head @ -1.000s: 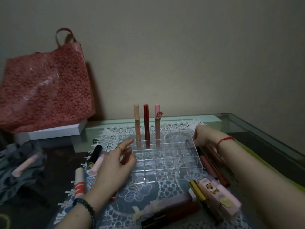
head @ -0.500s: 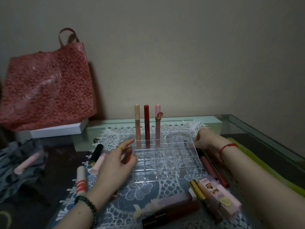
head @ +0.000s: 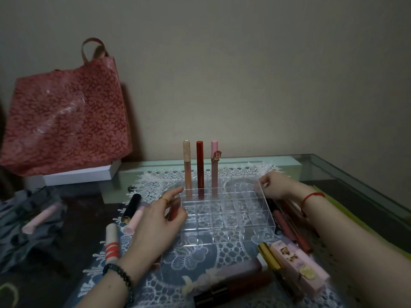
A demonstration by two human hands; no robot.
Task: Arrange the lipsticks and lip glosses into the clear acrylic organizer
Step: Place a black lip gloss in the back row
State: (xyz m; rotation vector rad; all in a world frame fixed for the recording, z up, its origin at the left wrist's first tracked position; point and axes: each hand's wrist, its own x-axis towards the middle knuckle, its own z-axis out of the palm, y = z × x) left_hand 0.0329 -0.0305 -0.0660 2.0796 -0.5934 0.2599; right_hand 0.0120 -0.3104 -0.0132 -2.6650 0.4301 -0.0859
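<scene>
The clear acrylic organizer [head: 226, 218] sits on a lace doily [head: 153, 183]. Three tubes stand upright in its back row: a peach lip gloss [head: 186, 165], a dark red lipstick [head: 199, 165] and a pink gloss with a unicorn charm [head: 214, 161]. My left hand [head: 153, 227] is at the organizer's left wall, and a red lipstick [head: 174, 212] shows pinched between its thumb and fingers. My right hand [head: 274, 185] curls its fingers on the far right corner of the organizer.
Loose tubes lie left of the organizer: a black one [head: 132, 204], a pale pink one [head: 135, 220] and a red-striped one [head: 111, 243]. Several tubes [head: 287, 221], a pink box [head: 298, 265] and a gold tube [head: 268, 255] lie right. A red bag [head: 66, 112] stands back left.
My right hand has shifted slightly along the organizer's far right corner. My left hand and the three standing tubes have stayed put.
</scene>
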